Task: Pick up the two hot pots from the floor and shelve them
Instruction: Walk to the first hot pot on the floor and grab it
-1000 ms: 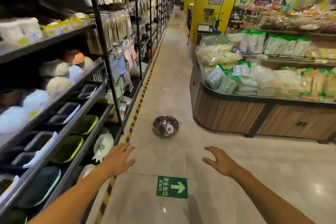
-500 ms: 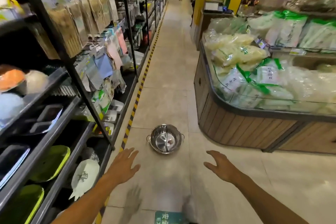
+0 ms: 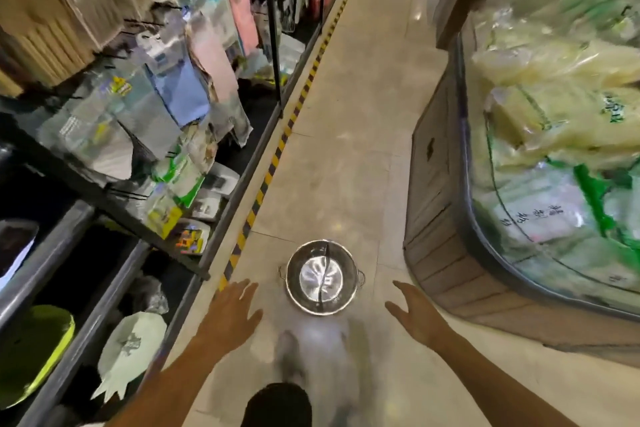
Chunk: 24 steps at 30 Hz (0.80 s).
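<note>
hot pot point(image 3: 321, 278) on floor | between both hands, untouched | hands spread, empty

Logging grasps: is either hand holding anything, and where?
Nothing is held. The left hand and right hand are open, either side of the steel pot.

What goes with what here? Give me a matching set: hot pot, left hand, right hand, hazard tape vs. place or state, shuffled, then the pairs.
Things:
1. hot pot
2. left hand
3. right hand
4. hazard tape

Places or states:
A. runs along the shelving base
B. open, empty, on the display-counter side
C. on the floor, untouched
D. open, empty, on the shelving side

Pairs: 1-C, 2-D, 3-B, 4-A
</note>
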Each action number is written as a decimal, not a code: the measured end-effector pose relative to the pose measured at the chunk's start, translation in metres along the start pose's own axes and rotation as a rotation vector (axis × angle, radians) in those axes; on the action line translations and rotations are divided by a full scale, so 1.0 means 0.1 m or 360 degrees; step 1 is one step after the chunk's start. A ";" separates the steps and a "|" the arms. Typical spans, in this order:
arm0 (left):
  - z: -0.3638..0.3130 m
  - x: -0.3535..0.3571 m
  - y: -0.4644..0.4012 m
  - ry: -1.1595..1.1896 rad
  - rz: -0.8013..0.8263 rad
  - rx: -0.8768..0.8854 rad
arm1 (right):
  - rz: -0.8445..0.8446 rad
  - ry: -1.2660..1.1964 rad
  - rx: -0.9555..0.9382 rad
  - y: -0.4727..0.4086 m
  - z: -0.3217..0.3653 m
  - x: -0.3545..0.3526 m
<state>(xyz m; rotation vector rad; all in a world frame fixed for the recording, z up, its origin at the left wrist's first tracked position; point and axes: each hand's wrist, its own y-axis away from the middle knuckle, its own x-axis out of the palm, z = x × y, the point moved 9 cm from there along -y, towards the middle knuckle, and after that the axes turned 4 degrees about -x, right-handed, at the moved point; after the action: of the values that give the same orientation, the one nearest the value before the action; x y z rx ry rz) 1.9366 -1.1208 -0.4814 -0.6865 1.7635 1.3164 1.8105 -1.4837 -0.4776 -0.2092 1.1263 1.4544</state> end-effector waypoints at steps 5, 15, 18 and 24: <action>0.14 0.49 -1.29 0.0118 0.0059 -0.0115 | -0.0018 0.0039 0.0139 -1.15 -0.50 0.35; 0.44 2.80 -3.41 0.0265 0.0219 -0.0148 | 0.0216 -0.0018 0.0299 -3.34 -2.15 2.19; 0.58 3.60 -4.00 0.0274 0.0230 -0.0233 | 0.0191 -0.0010 0.0312 -3.90 -2.62 2.82; 0.80 4.74 -5.07 0.0272 0.0146 -0.0431 | -0.0047 -0.0105 0.0319 -4.86 -3.33 3.72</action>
<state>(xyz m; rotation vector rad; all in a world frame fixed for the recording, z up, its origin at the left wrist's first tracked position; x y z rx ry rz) 2.1199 -1.1800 -1.1534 -0.9001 1.7852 1.6196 1.9657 -1.5700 -1.1517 -0.0371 1.2009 1.3033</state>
